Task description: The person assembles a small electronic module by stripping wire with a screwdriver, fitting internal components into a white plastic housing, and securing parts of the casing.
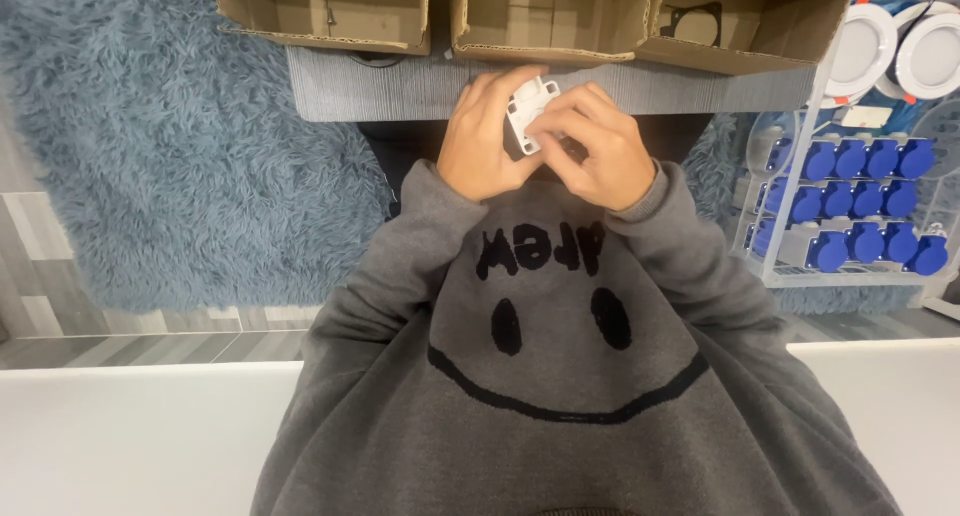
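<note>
One camera only, worn on the head, looks steeply down along the person's own chest. The grey knitted sweater (560, 376) fills the lower half, very close. The view faces forward-down past the raised hands to the grey ribbed tabletop (400, 86), with the shaggy blue-grey rug (170, 146) on the floor farther below at left.

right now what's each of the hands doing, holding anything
left hand: closed on the small white plastic part
right hand: closed on the same part, fingertips pinching it
</note>
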